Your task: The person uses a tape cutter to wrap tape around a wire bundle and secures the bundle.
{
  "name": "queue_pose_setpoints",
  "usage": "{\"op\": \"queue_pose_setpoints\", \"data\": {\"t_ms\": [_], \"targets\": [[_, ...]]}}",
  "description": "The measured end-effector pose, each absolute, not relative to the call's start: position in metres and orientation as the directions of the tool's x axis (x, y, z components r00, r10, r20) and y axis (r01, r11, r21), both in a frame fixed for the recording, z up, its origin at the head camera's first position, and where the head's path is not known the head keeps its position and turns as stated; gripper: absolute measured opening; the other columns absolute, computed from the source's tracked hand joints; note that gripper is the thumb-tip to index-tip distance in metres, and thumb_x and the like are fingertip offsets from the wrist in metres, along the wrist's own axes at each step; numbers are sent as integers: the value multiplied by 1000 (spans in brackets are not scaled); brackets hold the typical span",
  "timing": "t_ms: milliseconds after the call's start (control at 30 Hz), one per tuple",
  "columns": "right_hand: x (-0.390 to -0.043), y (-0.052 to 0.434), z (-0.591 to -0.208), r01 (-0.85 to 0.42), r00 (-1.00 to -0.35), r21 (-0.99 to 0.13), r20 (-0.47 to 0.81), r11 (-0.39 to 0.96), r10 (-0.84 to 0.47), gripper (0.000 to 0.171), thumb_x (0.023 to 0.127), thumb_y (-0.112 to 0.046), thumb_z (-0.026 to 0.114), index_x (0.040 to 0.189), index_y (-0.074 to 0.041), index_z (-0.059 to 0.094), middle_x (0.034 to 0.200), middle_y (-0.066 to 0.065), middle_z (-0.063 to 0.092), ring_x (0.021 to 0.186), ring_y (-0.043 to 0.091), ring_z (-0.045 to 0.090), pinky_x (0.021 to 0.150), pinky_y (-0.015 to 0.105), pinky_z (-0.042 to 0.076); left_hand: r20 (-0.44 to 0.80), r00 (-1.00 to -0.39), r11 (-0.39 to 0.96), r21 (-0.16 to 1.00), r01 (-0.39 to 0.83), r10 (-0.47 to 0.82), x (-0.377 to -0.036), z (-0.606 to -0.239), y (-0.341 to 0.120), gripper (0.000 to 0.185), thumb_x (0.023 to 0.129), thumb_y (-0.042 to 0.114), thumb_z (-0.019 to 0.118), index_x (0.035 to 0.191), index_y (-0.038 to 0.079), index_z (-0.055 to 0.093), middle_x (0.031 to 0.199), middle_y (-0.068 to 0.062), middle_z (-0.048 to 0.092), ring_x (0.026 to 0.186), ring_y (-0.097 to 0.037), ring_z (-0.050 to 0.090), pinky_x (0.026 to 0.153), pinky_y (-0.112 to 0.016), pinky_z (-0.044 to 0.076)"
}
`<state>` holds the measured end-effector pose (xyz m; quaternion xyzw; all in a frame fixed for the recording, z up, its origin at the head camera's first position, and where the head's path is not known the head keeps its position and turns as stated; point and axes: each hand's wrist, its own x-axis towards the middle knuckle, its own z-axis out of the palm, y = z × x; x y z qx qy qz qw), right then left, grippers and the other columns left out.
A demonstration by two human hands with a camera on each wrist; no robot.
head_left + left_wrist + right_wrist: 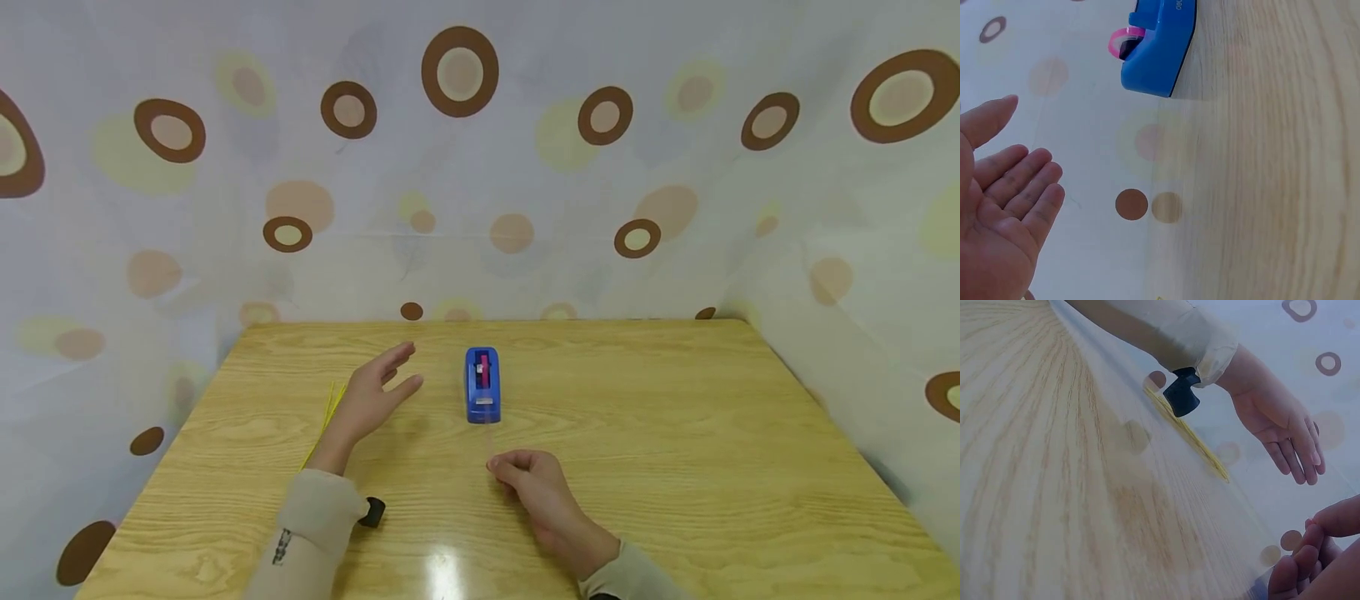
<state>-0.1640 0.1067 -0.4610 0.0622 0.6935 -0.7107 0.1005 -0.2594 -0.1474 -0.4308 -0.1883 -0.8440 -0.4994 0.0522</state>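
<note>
A blue tape dispenser [483, 408] with a pink-cored roll [484, 372] stands on the wooden table, its front toward me. From it a faint strip of clear tape [489, 437] runs to my right hand [542, 498], whose thumb and index finger pinch the end. My left hand [373, 398] is held in the air left of the dispenser, fingers extended and thumb apart, touching nothing. In the left wrist view the left palm [1004, 231] is bare, with the dispenser [1159, 53] beyond it. The right wrist view shows the right fingertips [1319, 531] together; the dispenser is mostly hidden there.
Several thin yellow strands [324, 429] lie on the table [675, 467] under and left of the left forearm. A dark wrist camera [372, 512] juts from the left sleeve. A dotted cloth [480, 275] hangs behind and along both sides of the table.
</note>
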Motion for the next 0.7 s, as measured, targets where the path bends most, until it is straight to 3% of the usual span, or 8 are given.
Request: {"op": "queue_pose_setpoints", "data": {"t_ms": [367,700], "targets": [[-164,105,-461,244,-969,-969,-243,-23,-50,14,91,-5,67,93,9,70,74,1,58,69,14,51,62,25,45,248,-946,483,815,320,208,-248,-434,-168,60,97,32,66,148,9,44,147,-9,48,136,-27,43,110,-41,34],[-163,104,-461,248,-968,-968,-247,-23,-46,13,91,-4,65,92,8,70,74,1,59,69,13,52,63,25,46,240,-956,507,811,292,167,-239,-433,-184,58,98,28,65,147,5,44,147,-11,48,136,-29,43,110,-42,34]]}}
